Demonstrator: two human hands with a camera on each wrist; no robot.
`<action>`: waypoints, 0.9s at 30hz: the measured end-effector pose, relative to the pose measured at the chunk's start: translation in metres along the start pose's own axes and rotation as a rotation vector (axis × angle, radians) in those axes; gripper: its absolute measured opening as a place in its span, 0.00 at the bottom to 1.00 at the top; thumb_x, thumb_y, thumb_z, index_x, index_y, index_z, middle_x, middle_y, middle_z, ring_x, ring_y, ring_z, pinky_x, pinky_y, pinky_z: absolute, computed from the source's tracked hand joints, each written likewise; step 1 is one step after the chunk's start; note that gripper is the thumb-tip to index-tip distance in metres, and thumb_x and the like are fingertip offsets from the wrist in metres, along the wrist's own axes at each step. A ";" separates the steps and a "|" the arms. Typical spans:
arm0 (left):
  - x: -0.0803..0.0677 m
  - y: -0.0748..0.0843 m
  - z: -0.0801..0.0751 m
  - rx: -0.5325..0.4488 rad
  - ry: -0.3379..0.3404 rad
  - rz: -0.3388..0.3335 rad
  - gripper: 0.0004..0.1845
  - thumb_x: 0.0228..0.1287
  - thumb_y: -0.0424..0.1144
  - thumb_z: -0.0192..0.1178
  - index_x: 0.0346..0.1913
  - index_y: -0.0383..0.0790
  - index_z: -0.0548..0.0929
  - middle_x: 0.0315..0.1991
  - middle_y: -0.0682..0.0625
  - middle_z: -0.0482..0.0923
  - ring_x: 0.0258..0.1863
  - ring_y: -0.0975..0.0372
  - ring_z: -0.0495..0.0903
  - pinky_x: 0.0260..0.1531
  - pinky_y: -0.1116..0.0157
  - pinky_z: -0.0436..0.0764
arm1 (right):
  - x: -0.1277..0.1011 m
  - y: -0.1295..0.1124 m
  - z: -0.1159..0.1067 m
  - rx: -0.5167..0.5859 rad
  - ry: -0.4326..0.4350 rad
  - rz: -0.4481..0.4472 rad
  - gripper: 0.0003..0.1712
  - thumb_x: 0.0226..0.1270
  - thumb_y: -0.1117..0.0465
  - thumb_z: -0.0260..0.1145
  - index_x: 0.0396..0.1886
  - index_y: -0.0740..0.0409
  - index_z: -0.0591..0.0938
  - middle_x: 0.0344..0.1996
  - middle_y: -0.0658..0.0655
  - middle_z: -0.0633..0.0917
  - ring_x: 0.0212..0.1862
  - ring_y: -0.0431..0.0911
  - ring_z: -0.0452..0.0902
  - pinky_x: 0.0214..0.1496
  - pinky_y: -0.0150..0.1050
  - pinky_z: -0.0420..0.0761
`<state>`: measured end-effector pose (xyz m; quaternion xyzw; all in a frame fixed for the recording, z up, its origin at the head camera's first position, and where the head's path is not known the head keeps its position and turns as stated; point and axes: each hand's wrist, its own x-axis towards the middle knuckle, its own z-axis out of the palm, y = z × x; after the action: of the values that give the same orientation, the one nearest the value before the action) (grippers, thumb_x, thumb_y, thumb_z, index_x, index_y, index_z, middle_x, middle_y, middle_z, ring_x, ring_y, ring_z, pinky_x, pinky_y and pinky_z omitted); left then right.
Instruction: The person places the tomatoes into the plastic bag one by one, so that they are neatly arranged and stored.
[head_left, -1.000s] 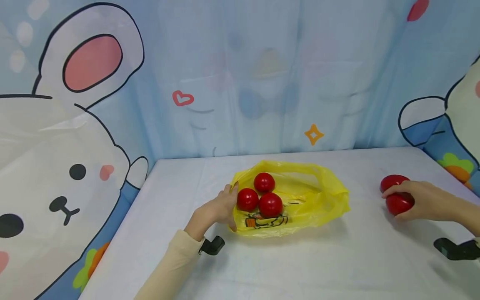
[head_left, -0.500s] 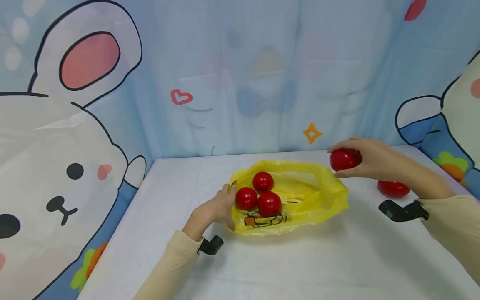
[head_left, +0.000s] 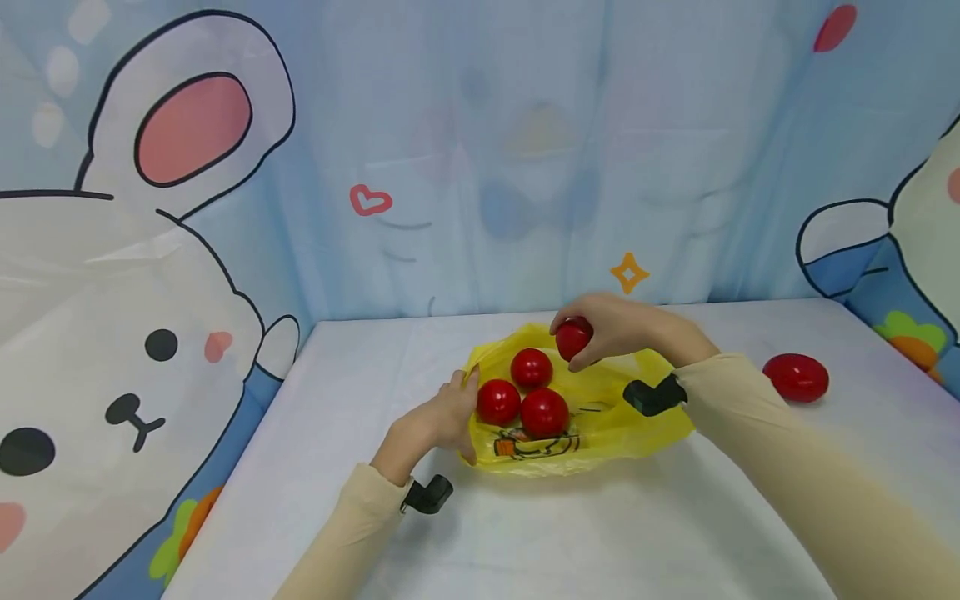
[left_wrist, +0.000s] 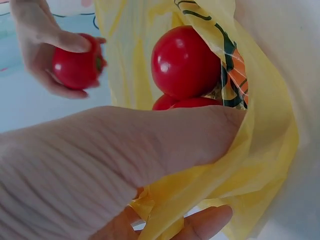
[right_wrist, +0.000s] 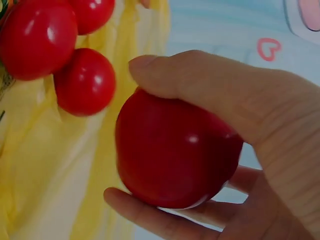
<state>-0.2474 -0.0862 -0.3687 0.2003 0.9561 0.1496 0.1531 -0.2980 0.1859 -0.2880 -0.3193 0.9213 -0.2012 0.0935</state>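
Head view: the yellow bag (head_left: 600, 408) — an orange-and-black print, no readable writing — holds three tomatoes (head_left: 531, 367) on the tabletop (head_left: 525, 533). The left hand (head_left: 438, 417) pinches its rim.

Right wrist view: the right hand (right_wrist: 240, 145) grips a red tomato (right_wrist: 175, 155) over the bag's mouth.

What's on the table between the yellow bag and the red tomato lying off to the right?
Bare table, apart from the person's right sleeve crossing near the yellow bag; nothing else lies before the loose tomato. The head view shows it.
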 end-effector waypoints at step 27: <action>-0.001 -0.004 0.000 0.027 -0.004 0.006 0.66 0.48 0.35 0.85 0.83 0.31 0.49 0.79 0.35 0.52 0.73 0.46 0.64 0.68 0.53 0.76 | 0.038 0.042 0.058 -0.046 -0.001 0.243 0.28 0.57 0.68 0.80 0.57 0.71 0.80 0.50 0.66 0.81 0.49 0.58 0.76 0.52 0.50 0.84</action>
<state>-0.2480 -0.0899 -0.3698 0.2055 0.9571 0.1367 0.1518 -0.3335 0.1741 -0.3604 -0.2074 0.9576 -0.1670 0.1100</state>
